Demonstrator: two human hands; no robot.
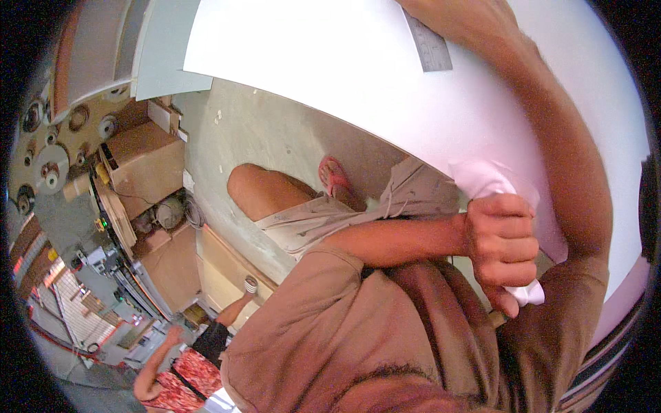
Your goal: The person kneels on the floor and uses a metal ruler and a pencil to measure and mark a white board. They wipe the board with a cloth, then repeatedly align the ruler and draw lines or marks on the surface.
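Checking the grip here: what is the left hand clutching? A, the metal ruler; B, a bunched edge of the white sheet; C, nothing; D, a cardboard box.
B: the left hand is fisted around a bunched edge of the white sheet; the ruler lies under the right hand.

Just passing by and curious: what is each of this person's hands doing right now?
Left hand: closed in a fist, gripping the bunched edge of the white sheet.
Right hand: pressed on a metal ruler atop the sheet; mostly out of frame, grip unclear.
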